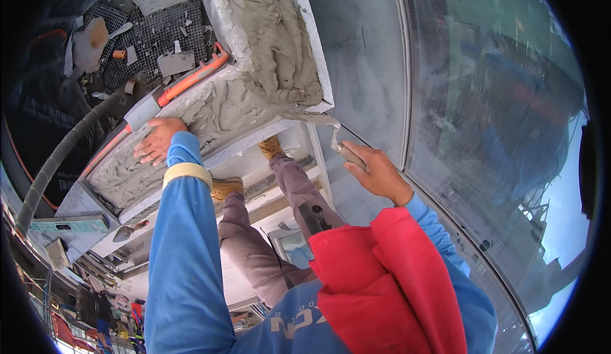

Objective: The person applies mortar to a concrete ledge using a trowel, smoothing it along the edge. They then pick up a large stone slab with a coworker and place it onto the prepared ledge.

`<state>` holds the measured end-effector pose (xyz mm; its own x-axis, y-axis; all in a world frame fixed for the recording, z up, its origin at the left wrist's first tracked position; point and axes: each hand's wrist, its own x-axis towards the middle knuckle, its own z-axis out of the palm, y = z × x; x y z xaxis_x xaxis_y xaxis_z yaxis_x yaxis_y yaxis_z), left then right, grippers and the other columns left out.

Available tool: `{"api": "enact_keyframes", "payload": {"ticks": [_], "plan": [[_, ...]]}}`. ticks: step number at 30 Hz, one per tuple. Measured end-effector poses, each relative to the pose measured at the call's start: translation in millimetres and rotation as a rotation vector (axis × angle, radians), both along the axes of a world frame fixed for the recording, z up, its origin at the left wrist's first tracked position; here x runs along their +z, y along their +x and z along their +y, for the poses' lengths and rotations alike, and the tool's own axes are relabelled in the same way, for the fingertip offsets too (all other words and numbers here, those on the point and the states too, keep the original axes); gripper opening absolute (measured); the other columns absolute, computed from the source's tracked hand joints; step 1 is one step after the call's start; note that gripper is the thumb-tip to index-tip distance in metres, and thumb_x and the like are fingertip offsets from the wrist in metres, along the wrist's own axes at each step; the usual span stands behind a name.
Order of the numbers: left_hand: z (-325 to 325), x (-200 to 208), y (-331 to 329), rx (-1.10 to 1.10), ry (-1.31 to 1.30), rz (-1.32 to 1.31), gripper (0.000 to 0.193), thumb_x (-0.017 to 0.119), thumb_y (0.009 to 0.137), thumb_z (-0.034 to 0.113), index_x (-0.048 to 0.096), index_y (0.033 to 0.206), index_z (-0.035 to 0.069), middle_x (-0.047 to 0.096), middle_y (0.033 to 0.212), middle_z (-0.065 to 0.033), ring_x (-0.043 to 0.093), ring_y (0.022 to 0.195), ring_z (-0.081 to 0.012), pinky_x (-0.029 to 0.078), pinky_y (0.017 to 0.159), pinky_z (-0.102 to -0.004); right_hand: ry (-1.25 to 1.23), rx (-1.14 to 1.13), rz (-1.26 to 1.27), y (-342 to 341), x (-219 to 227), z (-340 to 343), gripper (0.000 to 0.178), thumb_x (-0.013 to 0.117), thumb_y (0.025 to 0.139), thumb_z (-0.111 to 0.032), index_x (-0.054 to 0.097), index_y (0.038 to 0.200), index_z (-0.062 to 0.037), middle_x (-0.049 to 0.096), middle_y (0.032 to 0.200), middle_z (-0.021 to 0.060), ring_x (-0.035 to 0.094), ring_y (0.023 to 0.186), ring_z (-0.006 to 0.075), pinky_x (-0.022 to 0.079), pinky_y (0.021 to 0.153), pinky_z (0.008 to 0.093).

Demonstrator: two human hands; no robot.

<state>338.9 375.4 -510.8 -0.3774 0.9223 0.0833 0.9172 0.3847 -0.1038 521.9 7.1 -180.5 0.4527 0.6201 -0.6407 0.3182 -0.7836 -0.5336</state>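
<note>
My right hand (379, 174) grips the wooden handle of a trowel (312, 118). Its mortar-smeared blade reaches left to the inner corner of a bed of wet grey mortar (216, 109). That mortar fills an L-shaped run between pale stone edges (312, 42), with ridges and hollows in its surface. My left hand (160, 141) rests palm down at the mortar's far side, fingers stretched out and holding nothing. Just beyond it lies an orange-and-grey bar (147, 109) with an orange handle (194, 77), along the far edge of the mortar.
At the right rises a large glass pane (484, 99) in a metal frame. A dark hose (63, 144) curves at the left, near black mesh (162, 32) strewn with scraps. A green spirit level (70, 224) and a second trowel (129, 231) lie lower left. My boots (227, 188) stand below the mortar.
</note>
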Motion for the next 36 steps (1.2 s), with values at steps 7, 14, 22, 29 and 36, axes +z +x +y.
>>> {"api": "enact_keyframes", "payload": {"ticks": [7,14,22,29,36], "plan": [[1,6,4,0.017,-0.006,0.023,0.084,0.05,0.095,0.051,0.028,0.156,-0.002,0.022,0.167,-0.0178,0.019,0.153,-0.0419,0.022,0.118,-0.0652,-0.153,0.151,-0.121,38,-48,29,0.047,0.065,0.096,-0.022,0.058,0.139,-0.0054,0.067,0.103,0.0224,0.066,0.09,0.0421,0.052,0.079,0.0471],[0,15,5,0.054,0.014,-0.005,0.084,0.05,0.095,0.051,0.028,0.156,-0.003,0.022,0.167,-0.0178,0.019,0.154,-0.0419,0.022,0.118,-0.0653,0.066,-0.044,-0.239,44,-68,47,0.046,0.066,0.095,-0.023,0.061,0.135,-0.0018,0.069,0.1,0.0237,0.066,0.09,0.0438,0.053,0.079,0.0476],[-4,16,4,0.078,0.112,-0.121,0.084,0.05,0.095,0.05,0.028,0.156,-0.003,0.022,0.167,-0.0178,0.018,0.154,-0.0419,0.022,0.118,-0.0653,0.009,-0.004,-0.269,87,-71,96,0.046,0.067,0.095,-0.021,0.061,0.135,0.0007,0.068,0.116,0.0279,0.066,0.104,0.0452,0.053,0.087,0.0462],[0,19,10,0.131,0.077,-0.072,0.082,0.051,0.095,0.051,0.03,0.156,0.0,0.024,0.167,-0.0154,0.02,0.154,-0.0397,0.022,0.119,-0.0647,0.066,-0.023,-0.301,123,-68,136,0.047,0.067,0.094,-0.022,0.061,0.133,0.0032,0.068,0.117,0.0273,0.067,0.106,0.0437,0.053,0.091,0.0444],[-2,23,9,0.114,0.056,-0.07,0.08,0.049,0.097,0.05,0.029,0.156,0.0,0.023,0.167,-0.0162,0.02,0.154,-0.0403,0.023,0.118,-0.0655,0.138,-0.037,-0.298,158,-80,176,0.048,0.067,0.095,-0.025,0.062,0.132,0.0049,0.069,0.117,0.0275,0.069,0.108,0.0404,0.052,0.095,0.0406]]}}
